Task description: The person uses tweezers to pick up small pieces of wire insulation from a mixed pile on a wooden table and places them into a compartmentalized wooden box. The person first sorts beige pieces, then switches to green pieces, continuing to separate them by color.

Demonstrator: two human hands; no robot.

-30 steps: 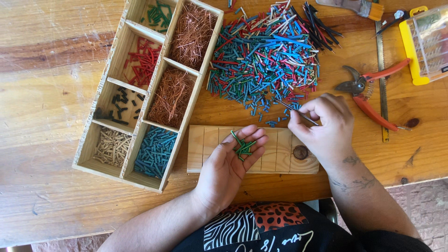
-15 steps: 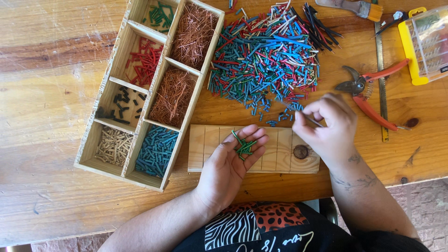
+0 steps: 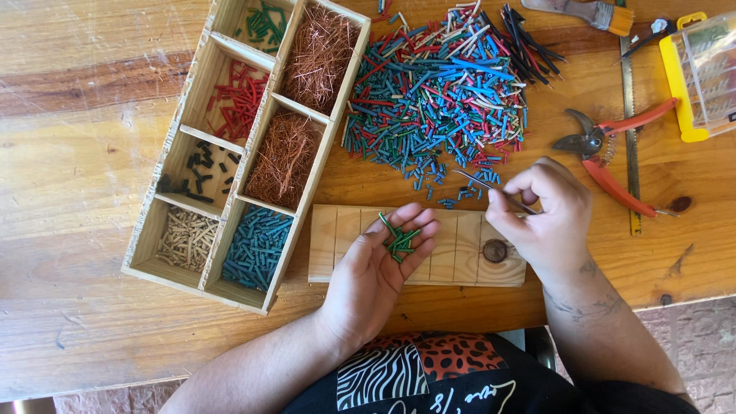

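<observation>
Ideally the right hand (image 3: 544,215) pinching tweezers (image 3: 494,190) grips single green pieces; left hand (image 3: 383,264), cupped at centre frame, stays level under its green bits (image 3: 400,241).

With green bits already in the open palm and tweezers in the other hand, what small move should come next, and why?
Probably the right hand should move the tweezers a little forward to pick another green piece from the near edge of the mixed pile. Their tip points at the loose pieces there and seems empty, while the left hand lies open and cupped, holding only a few green pieces.
</observation>
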